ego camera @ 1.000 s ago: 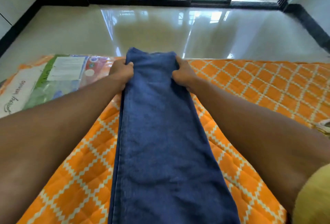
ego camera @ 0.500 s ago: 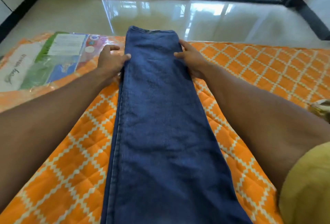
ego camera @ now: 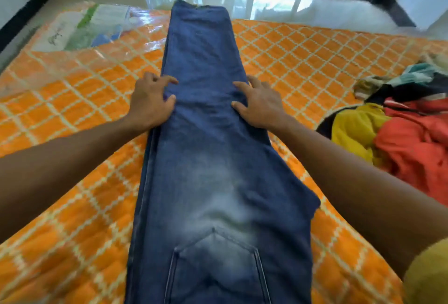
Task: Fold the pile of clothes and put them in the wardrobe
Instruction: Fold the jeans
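Sliding back along the jeans (ego camera: 213,170), head view: both hands have left the far hem they gripped a second ago. Left hand (ego camera: 152,102) and right hand (ego camera: 259,105) now press mid-leg, fingers spread, gripping nothing. Jeans lie lengthwise on the orange mattress (ego camera: 72,182), smoothed. Judgement: cross-fold next. Clothes pile (ego camera: 400,134) waits at right.

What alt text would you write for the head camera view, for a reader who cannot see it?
A person's left hand and right hand rest on the side edges of blue jeans laid lengthwise on an orange patterned mattress. A pile of unfolded clothes lies to the right.
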